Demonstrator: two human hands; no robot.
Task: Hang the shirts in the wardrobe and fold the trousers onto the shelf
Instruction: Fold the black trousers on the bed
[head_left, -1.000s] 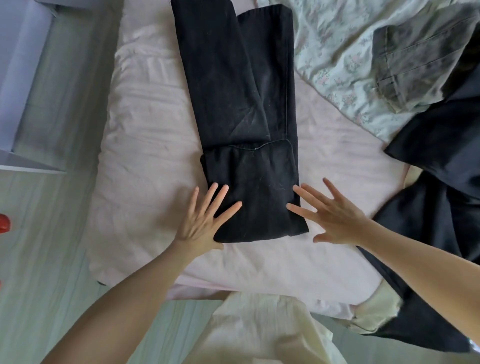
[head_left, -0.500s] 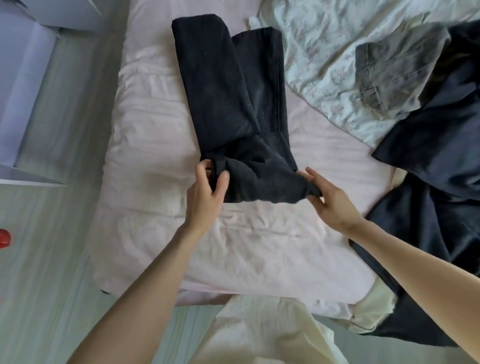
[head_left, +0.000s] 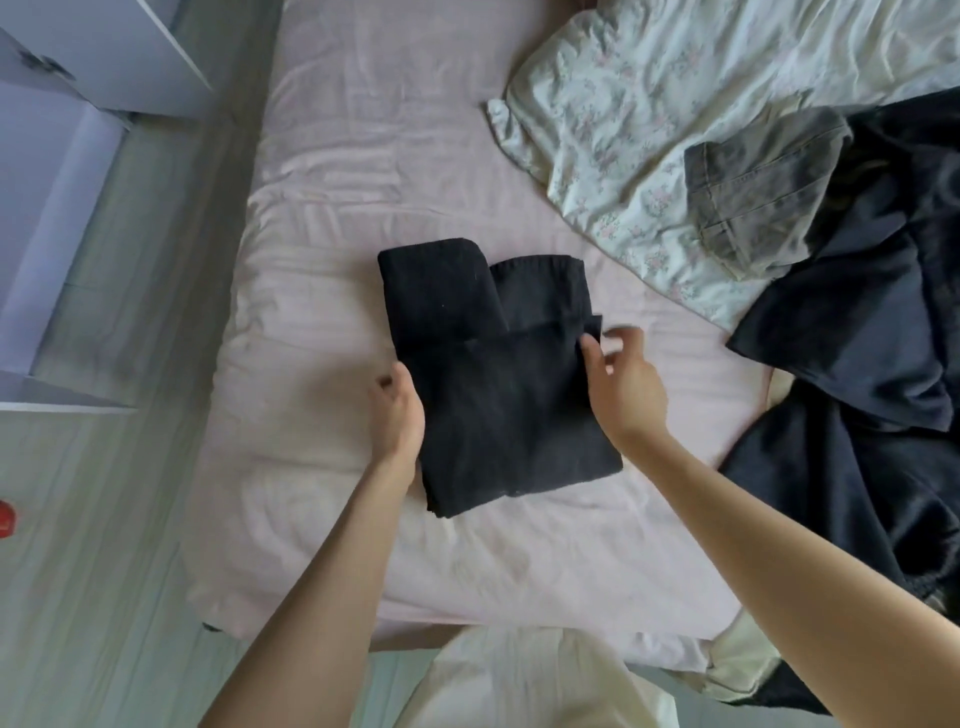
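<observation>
Black trousers (head_left: 493, 384) lie folded into a short thick stack on the pink bed sheet (head_left: 322, 291). My left hand (head_left: 396, 415) is at the stack's left edge with its fingers curled round that edge. At the right edge, my right hand (head_left: 621, 379) has its thumb on the top layer near its far corner; its fingers are blurred behind the edge. Grey trousers (head_left: 763, 192) lie crumpled at the far right, partly on a floral duvet (head_left: 639, 104).
Dark navy garments (head_left: 857, 338) are piled on the bed's right side and hang over its near edge. A white open wardrobe (head_left: 67, 171) stands to the left across a strip of pale floor. A small red object (head_left: 5, 519) sits at the left edge.
Both hands lifted the near end of the black trousers and folded it away from me over the rest. The long strip is now a short stack, with the hands at its sides.
</observation>
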